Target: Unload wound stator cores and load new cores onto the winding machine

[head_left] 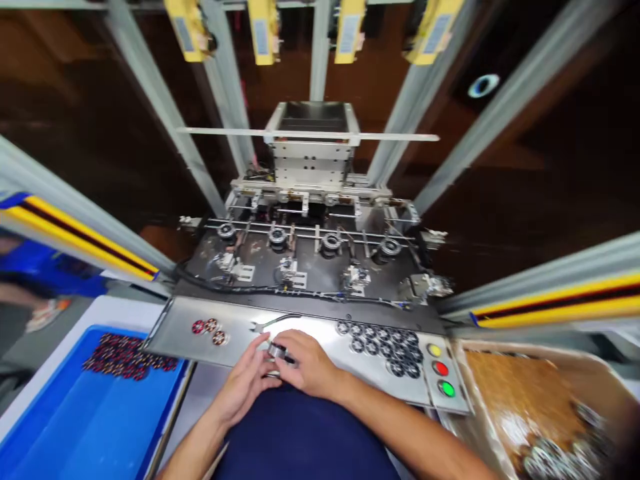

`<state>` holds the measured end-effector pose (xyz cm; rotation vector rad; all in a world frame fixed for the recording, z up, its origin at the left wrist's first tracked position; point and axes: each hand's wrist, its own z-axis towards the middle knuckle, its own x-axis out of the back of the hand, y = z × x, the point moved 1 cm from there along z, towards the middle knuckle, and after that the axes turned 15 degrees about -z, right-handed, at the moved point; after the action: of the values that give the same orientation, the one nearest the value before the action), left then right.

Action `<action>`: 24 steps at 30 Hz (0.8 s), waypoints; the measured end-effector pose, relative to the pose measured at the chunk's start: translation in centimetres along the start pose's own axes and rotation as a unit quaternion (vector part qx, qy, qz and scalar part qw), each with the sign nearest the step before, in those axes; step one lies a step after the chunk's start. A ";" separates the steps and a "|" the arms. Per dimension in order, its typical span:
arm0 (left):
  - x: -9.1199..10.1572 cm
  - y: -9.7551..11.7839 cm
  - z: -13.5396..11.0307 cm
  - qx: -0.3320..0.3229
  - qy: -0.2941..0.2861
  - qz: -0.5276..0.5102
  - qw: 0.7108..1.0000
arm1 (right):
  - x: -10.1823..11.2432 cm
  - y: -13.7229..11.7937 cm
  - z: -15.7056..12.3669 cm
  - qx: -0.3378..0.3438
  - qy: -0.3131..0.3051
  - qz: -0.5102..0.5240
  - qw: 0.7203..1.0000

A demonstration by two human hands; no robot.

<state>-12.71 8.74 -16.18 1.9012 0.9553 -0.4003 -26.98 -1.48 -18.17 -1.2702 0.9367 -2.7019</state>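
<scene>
My left hand [250, 377] and my right hand [313, 367] meet low in front of my body, over the near edge of the metal tray. Between their fingers is a small round metal part [278, 351] with a silver rim and a dark side; the fingers hide much of it. Just beyond the hands lies a fork-ended tool [260, 327] with a dark, thin handle. Several small copper-and-red wound cores [211, 325] sit to the left on the tray. To the right, rows of round silver-and-black parts [385, 341] stand close together.
Behind the tray is a machine bed with several round fixtures [331, 244]. Buttons, including a green one [447, 389], are at the tray's right end. A blue bin [100, 427] holds wound cores at left; a lined box [520, 387] holds metal parts at right. Yellow-striped posts flank both sides.
</scene>
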 end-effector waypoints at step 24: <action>-1.8 1.4 -2.3 -0.058 -0.045 -0.084 0.994 | 3.8 -5.1 2.7 0.024 0.109 0.020 0.994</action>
<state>-13.04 9.51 -13.08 1.6901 1.0589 -0.5133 -26.43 0.36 -11.54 -0.9523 0.8978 -2.8558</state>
